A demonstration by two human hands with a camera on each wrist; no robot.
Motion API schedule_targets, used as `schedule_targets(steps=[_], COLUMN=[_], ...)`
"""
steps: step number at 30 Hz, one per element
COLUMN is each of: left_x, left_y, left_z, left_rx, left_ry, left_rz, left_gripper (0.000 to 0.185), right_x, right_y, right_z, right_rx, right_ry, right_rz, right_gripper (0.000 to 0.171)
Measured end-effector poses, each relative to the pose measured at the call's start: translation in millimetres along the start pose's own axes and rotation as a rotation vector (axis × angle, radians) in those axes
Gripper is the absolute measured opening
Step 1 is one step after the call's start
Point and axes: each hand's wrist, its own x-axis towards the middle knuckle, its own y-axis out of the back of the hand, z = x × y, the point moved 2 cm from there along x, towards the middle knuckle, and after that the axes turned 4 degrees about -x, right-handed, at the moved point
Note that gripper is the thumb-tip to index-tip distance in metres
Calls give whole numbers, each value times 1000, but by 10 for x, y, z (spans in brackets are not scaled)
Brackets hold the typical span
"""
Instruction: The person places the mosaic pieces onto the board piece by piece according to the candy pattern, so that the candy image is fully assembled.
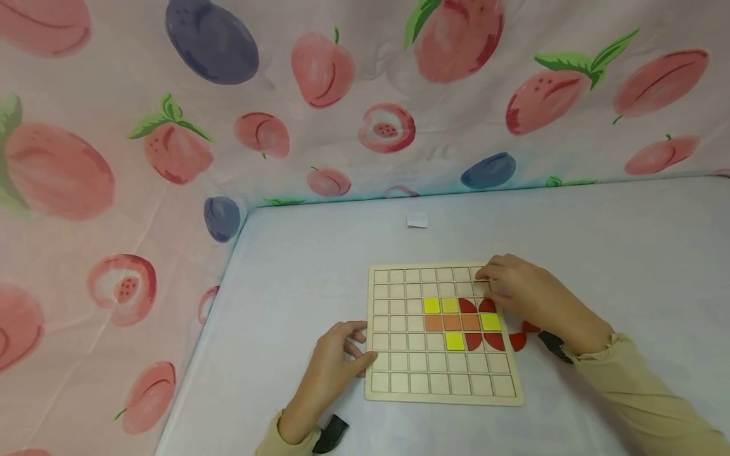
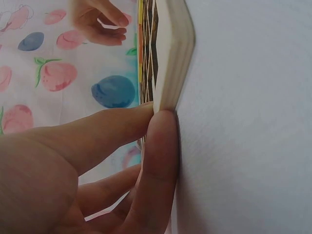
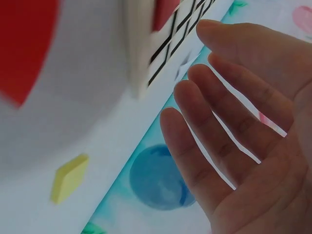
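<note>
A square wooden grid board (image 1: 396, 380) lies flat on the white table. Yellow square tiles (image 1: 454, 341), orange square tiles (image 1: 452, 323) and red quarter-round tiles (image 1: 474, 342) fill several cells right of its centre. My left hand (image 1: 332, 358) pinches the board's left edge; the left wrist view shows the fingertips (image 2: 162, 126) against the wooden side. Over the upper right corner hovers my right hand (image 1: 527, 294), its fingers spread and loosely bent, with nothing in them in the right wrist view. It hides part of that corner.
Loose red tiles (image 1: 518, 342) lie by the board's right edge, below the right wrist. A yellow tile (image 3: 69, 178) lies on the table in the right wrist view. A small white paper (image 1: 417, 220) sits behind the board. A fruit-print cloth (image 1: 342, 145) hangs along the back and left.
</note>
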Motion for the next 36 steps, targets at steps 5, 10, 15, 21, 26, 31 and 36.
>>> schedule_targets(steps=[5,10,15,21,26,31,36], left_x=[4,8,4,-6,-4,-1,1], left_y=[-2,0,-3,-4,-2,-1,-2], left_z=[4,6,1,-2,-2,-4,-4], left_rx=[-6,2,0,7,9,7,2], left_ry=[-1,3,3,9,5,2,1], left_rz=[-2,0,2,1,4,1,0], left_gripper=[50,50,50,51,50,50,50], right_x=[-79,-125,-177,-222,-228,-240,-234], right_y=[35,60,59,47,24,4,5], right_z=[123,228,335,483,591,665,685], right_rx=[-4,-1,-28,-37,-52,-61,-41], right_ry=[-42,-123,-177,-249,-273,-297,-312], right_rz=[-3,-49,-43,-78,-98,-102,-110], right_gripper=[31,36,36,40,42,43,42])
